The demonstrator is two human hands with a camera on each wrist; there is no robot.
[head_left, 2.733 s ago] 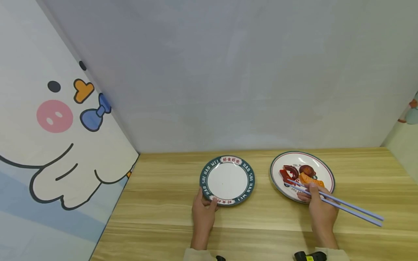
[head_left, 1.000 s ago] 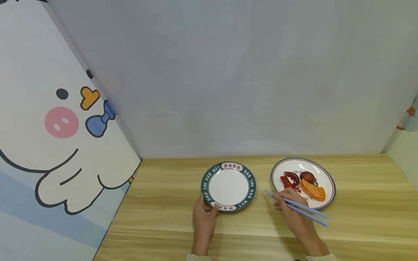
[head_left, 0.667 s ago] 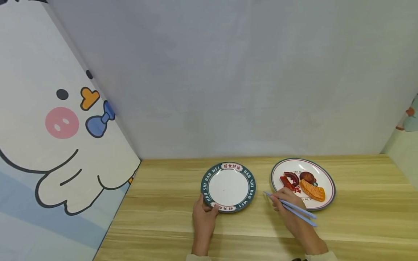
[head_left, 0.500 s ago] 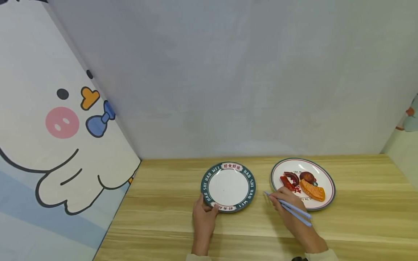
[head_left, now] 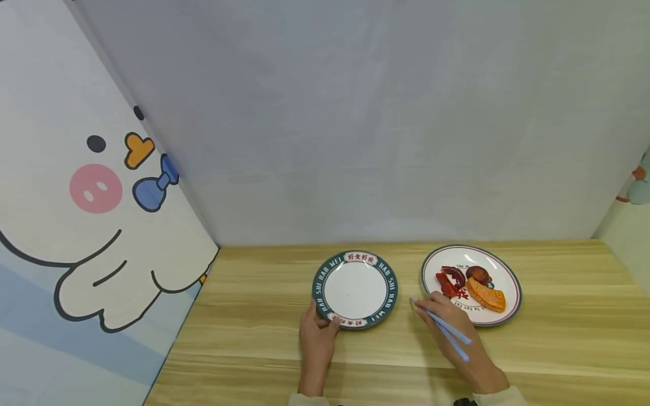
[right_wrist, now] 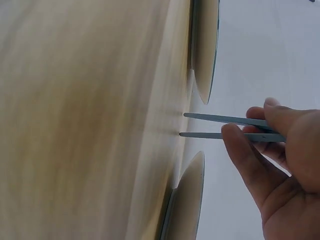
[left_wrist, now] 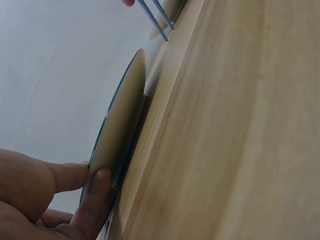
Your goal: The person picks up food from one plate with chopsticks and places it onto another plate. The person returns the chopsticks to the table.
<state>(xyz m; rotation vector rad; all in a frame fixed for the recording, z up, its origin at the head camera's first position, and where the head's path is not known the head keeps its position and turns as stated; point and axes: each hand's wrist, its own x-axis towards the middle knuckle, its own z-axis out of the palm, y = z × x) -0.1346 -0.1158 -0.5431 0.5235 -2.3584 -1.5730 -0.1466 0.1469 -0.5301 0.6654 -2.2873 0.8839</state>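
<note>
My left hand [head_left: 317,341] pinches the near-left rim of a white plate [head_left: 352,290] with a dark green lettered border. The left wrist view has fingers under the plate's edge. A pair of pale blue chopsticks [head_left: 458,333] is in my right hand [head_left: 449,324]; the right wrist view shows the tips [right_wrist: 186,115] slightly apart, at or just above the table between both plates, holding nothing. Right of them, a second white plate [head_left: 505,279] bears an orange salmon-like slice [head_left: 486,295], a red piece [head_left: 447,286], a curved dark-red tentacle-like piece [head_left: 453,273] and a round brown piece [head_left: 477,274].
The plates stand on a wood-grain table [head_left: 244,316], near its back edge. Behind rises a plain pale wall [head_left: 381,141]. A cartoon-printed panel [head_left: 101,254] borders the left side, and another printed panel [head_left: 632,237] the right.
My right hand has moved left, taking the chopsticks from over the food to between the plates. Their rear ends have since swung left. My left hand keeps its hold; the head view shifted slightly.
</note>
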